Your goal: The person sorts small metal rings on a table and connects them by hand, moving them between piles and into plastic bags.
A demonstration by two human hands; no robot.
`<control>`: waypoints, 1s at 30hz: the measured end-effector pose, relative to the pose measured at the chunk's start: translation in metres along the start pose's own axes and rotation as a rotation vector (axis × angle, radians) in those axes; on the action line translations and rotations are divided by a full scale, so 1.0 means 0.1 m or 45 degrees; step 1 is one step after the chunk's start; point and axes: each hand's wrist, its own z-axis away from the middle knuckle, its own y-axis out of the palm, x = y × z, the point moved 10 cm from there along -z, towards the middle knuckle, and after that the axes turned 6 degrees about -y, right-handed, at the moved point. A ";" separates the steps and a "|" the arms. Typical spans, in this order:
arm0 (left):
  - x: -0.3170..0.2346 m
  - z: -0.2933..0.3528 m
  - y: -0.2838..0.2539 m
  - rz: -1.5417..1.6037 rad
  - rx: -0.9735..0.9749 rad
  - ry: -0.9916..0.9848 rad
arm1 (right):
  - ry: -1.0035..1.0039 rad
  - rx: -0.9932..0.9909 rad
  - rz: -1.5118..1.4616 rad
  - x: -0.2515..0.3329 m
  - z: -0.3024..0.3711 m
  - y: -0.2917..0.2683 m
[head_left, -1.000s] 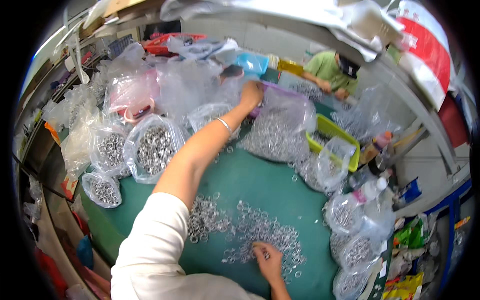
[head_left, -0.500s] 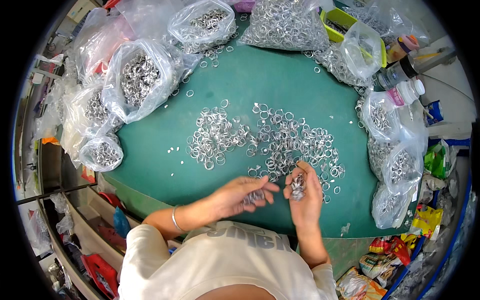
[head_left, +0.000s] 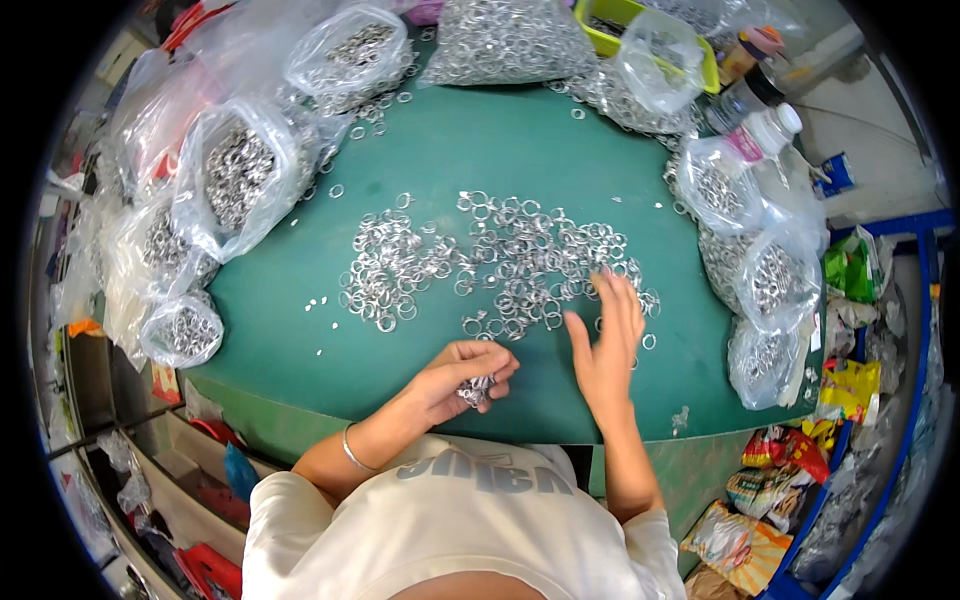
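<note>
Silver-coloured metal rings lie in two loose piles on a green tabletop [head_left: 270,310]. One is the left pile [head_left: 385,270], the other the wider right pile [head_left: 530,255]; they nearly meet in the middle. My left hand [head_left: 462,375], a bangle on its wrist, is curled around a small bunch of rings [head_left: 476,388] near the table's front edge. Thumb apart and fingers stretched forward, my right hand [head_left: 608,350] reaches the near right edge of the right pile. Its fingertips overlap some rings; no bunch shows in its palm.
Clear plastic bags of rings line the table: an open bag [head_left: 240,175] at left, a full bag [head_left: 505,45] at the back, smaller bags [head_left: 770,275] at right. A yellow-green basket [head_left: 710,70] and a bottle [head_left: 765,132] stand at the back right. White bits [head_left: 320,301] lie left of the piles.
My right hand no longer shows the bunch of rings it held; its fingers have spread and moved forward to the pile. My left hand has closed more around its rings. The view has shifted.
</note>
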 end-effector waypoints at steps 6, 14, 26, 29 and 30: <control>-0.18 -0.03 0.21 0.362 0.046 -0.045 | -0.311 0.355 0.177 0.22 -0.06 0.61; -0.43 0.11 -0.09 -0.320 -0.206 0.348 | -0.654 0.392 -0.161 0.49 0.38 0.39; -1.25 -0.15 0.70 -2.109 -0.716 1.383 | -0.099 0.042 0.009 -0.02 -0.30 0.02; -1.22 -0.34 0.70 -2.407 -0.740 1.247 | -0.245 0.168 0.148 0.07 -0.40 0.22; -1.22 -0.31 0.70 -2.404 -0.732 1.266 | -0.277 0.231 0.189 0.03 -0.34 0.31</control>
